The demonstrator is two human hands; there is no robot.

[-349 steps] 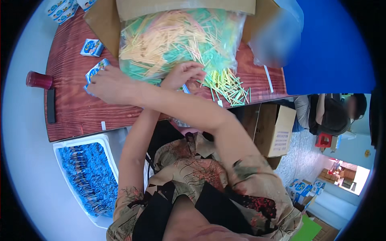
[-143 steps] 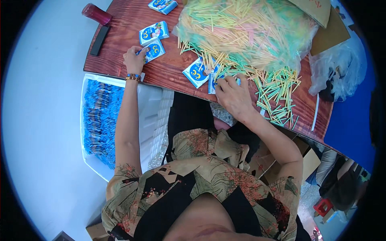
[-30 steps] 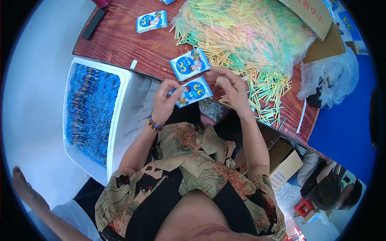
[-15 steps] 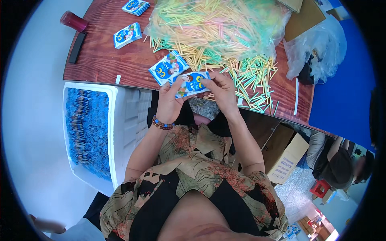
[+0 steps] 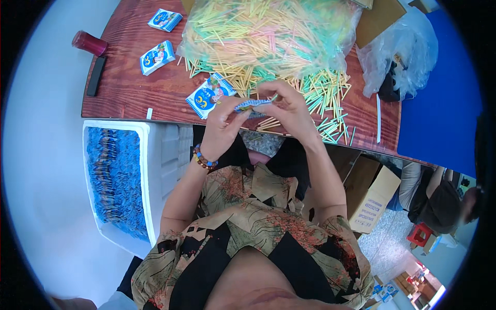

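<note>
Small blue printed packet lay sideways between both hands, just above the near edge of the brown wooden tabletop. Left hand and right hand each pinched one end. Farther off sat the big pile of coloured thin sticks.

Three small blue-and-white sachets lie flat on the worktop: one near the far edge, one nearer, and one just beside the left hand. A fourth blue sachet is pinched edge-on between both hands' fingers. A white crate left of the worktop holds many blue packets, and a brown carton with a white label stands on the floor under the worktop.
</note>
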